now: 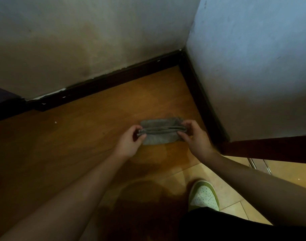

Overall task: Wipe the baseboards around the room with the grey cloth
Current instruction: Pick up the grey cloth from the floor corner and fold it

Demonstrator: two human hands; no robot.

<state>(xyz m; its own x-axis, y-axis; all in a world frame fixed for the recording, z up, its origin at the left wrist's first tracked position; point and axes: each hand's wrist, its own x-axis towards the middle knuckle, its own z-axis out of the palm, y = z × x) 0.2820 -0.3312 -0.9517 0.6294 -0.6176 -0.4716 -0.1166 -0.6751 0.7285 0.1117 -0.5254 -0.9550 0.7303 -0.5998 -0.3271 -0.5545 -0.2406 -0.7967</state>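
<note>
Grey cloth (159,132) folded | left hand (129,141), right hand (194,136) outstretched | fingers pinching ends

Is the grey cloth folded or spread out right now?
Folded. The grey cloth shows stacked layers along its near edge, pinched at each end by the left hand and right hand, above the wooden floor.

No words, numbers, labels or brand marks can be read anywhere, neither on the grey cloth (159,132) in the grip nor on anything around it.
</note>
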